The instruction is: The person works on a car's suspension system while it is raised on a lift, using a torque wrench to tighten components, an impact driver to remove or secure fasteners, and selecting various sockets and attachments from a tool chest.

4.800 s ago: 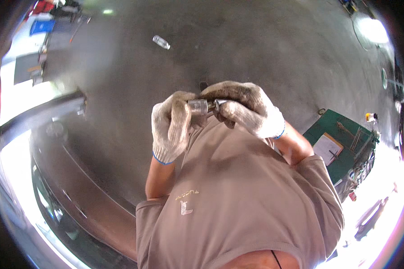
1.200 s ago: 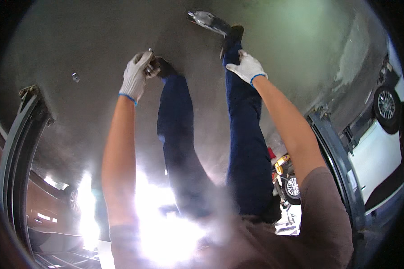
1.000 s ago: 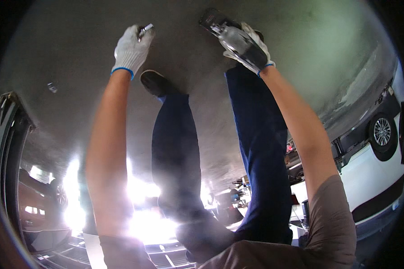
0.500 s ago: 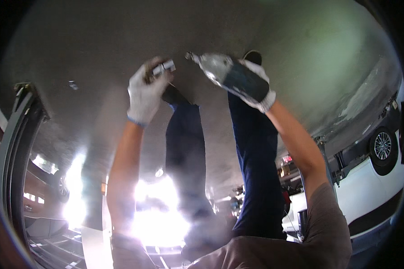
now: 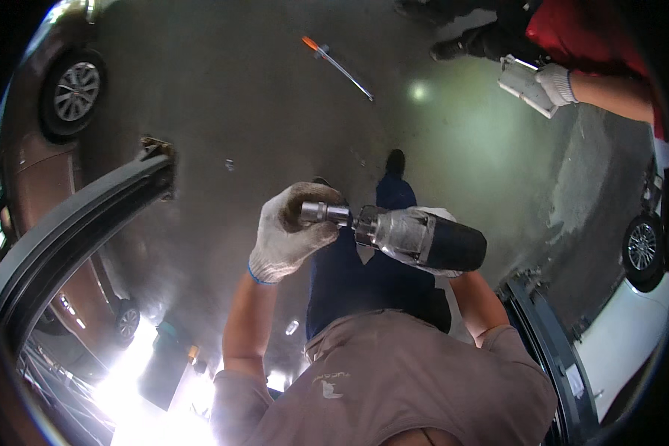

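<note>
My left hand [image 5: 284, 236], in a white knitted glove with darkened fingertips, is closed around a shiny metal socket [image 5: 324, 213]. The socket lies level, its right end against or very close to the drive tip of an impact wrench [image 5: 453, 241]. Whether the two are joined cannot be made out. Gloved as well, my right hand [image 5: 437, 212] grips the wrench, which has a silvery front and a dark rear body. Its fingers are mostly hidden behind the tool. Both hands are in front of my torso, above my legs.
A long bar with an orange handle [image 5: 340, 70] lies on the floor ahead. At the upper right a person in red [image 5: 591, 33] holds a pale flat case [image 5: 528, 85]. Dark lift arm [image 5: 82, 208] at left; brown car [image 5: 37, 178] beyond it; white car [image 5: 628, 334] at right.
My hands have come together, bringing socket and wrench tip end to end; before, they were apart. The view has shifted, and the other person and the orange-handled bar now show.
</note>
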Available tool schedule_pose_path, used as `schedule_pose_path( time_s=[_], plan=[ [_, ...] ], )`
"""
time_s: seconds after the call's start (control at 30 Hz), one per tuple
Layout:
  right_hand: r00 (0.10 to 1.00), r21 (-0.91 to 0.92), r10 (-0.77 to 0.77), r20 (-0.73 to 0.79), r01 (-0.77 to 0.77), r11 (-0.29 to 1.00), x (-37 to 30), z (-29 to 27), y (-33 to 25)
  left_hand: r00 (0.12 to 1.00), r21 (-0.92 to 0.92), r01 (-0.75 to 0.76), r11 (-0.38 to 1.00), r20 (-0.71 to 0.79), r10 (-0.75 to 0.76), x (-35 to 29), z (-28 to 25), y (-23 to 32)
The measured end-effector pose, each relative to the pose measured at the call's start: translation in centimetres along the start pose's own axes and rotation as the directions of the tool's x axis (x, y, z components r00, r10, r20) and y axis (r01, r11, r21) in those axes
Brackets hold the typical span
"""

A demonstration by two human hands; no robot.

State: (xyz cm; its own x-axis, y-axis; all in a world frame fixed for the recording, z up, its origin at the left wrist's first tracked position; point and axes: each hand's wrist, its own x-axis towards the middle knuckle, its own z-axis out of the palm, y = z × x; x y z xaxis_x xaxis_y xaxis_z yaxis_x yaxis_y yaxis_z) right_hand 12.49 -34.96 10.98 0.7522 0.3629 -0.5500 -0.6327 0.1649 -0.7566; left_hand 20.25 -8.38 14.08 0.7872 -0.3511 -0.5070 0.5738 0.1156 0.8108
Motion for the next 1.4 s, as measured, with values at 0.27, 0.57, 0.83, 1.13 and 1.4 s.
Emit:
schedule_pose_path(
  time_s=[0.27,0.57,0.83,1.13,1.4],
  plan=[
    [0.948,0.154,-0.315,0.052,0.304,0.94,-4.0,1.7,-0.6,0.917,0.548,-0.38,0.745,0.326,0.229,-7.3,4.4,9.6],
    [0.805,-0.089,-0.574,0.151,0.59,0.803,-9.3,4.1,-3.4,0.625,0.415,-0.781,0.467,0.534,0.57,-12.1,9.4,14.1],
    [0.623,-0.461,-0.74,0.255,0.751,0.473,-12.0,5.9,-6.0,0.718,0.096,-0.667,0.739,0.346,0.603,-16.6,8.8,15.3],
    [0.855,-0.318,-0.507,0.104,0.512,0.798,-14.5,9.6,-2.0,0.724,-0.405,-0.525,0.748,0.249,0.643,-19.0,6.5,12.2],
    [0.718,-0.729,-0.618,0.319,0.603,0.324,-14.6,11.3,-1.7,0.609,-0.422,-0.671,0.609,0.155,0.778,-20.4,3.7,10.3]
  ],
)
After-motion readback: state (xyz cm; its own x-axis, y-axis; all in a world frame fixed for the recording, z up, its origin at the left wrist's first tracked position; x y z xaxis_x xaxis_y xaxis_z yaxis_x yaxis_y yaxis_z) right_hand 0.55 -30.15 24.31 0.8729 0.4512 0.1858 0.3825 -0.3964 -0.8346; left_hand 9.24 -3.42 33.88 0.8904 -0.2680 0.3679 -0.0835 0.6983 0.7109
